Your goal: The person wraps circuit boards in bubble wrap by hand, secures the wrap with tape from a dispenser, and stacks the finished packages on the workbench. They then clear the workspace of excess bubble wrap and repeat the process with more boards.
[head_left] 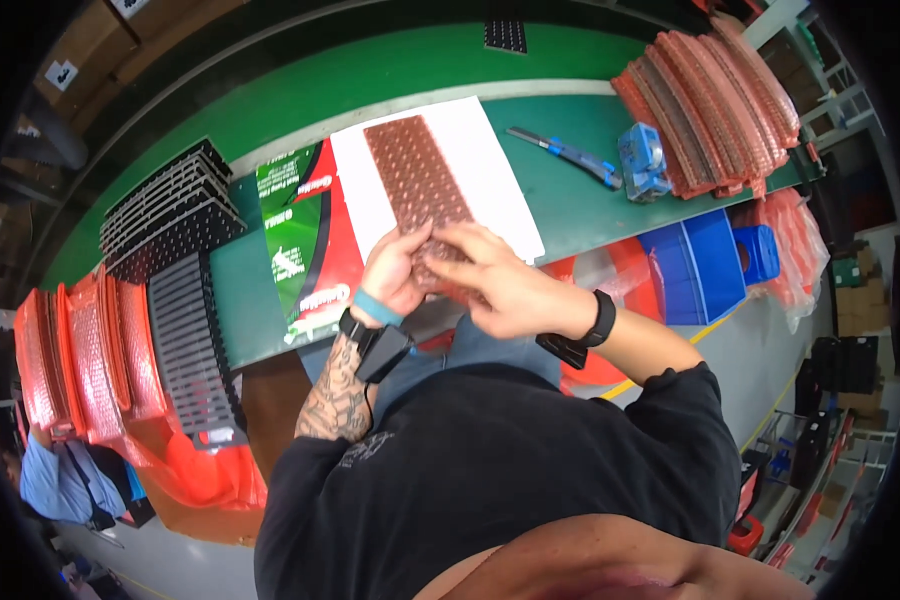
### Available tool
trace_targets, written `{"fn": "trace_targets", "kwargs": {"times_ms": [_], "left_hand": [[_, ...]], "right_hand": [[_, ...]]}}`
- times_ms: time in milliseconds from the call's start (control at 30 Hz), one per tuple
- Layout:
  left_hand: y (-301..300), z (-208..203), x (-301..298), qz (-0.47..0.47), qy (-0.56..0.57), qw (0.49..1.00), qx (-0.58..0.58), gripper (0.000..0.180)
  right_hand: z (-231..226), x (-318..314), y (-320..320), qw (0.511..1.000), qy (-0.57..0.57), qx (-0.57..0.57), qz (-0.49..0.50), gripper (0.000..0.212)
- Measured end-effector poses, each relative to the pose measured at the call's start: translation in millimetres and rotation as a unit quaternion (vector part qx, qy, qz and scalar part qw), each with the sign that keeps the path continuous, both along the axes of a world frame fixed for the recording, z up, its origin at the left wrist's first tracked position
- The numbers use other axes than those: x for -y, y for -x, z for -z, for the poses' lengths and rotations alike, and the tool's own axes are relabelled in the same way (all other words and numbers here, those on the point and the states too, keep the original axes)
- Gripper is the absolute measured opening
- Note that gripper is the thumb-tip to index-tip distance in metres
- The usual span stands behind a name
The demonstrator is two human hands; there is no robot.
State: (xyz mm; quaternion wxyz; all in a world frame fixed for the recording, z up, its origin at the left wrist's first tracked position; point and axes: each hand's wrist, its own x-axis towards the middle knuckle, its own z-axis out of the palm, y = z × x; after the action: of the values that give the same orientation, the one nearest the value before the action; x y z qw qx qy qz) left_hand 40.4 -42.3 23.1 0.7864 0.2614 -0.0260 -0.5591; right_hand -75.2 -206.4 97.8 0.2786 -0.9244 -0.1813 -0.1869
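A long flat panel with rows of dots, wrapped in reddish bubble wrap [417, 170], lies slanting across a white sheet [490, 165] on the bench. My left hand [395, 270] grips its near end from the left side, the thumb on top. From the right, my right hand [505, 285] closes on the same end, its fingers bent over the wrap. The undersides of both hands are hidden. Under the sheet's left side lies a green, red and black printed cardboard [310, 250]. A blue utility knife [565, 155] rests right of the sheet, next to a blue tape dispenser [643, 160].
Wrapped panels [705, 110] are stacked at the far right of the green bench [245, 310]. Bare black panels [170, 215] and a slatted grey one [195, 345] stand at left, beside red bubble-wrapped bundles [105, 350]. Blue bins [690, 265] sit below the bench. Another person's sleeve [55, 480] shows at lower left.
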Motion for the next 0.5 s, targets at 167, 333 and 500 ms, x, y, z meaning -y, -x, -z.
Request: {"fn": "trace_targets", "kwargs": {"times_ms": [167, 333, 500], "left_hand": [[2, -15, -7, -0.136, -0.108, 0.984, 0.047, 0.03], [2, -17, -1, -0.181, -0.156, 0.968, 0.081, 0.033], [12, -1, -17, -0.211, -0.299, 0.924, 0.112, 0.04]], "right_hand": [[-50, 82, -120, 0.909, -0.286, -0.295, 0.073, 0.023], [29, 325, -290, 0.81, -0.196, -0.094, 0.544, 0.044], [78, 345, -352, 0.826, 0.035, -0.342, 0.448, 0.092]]}}
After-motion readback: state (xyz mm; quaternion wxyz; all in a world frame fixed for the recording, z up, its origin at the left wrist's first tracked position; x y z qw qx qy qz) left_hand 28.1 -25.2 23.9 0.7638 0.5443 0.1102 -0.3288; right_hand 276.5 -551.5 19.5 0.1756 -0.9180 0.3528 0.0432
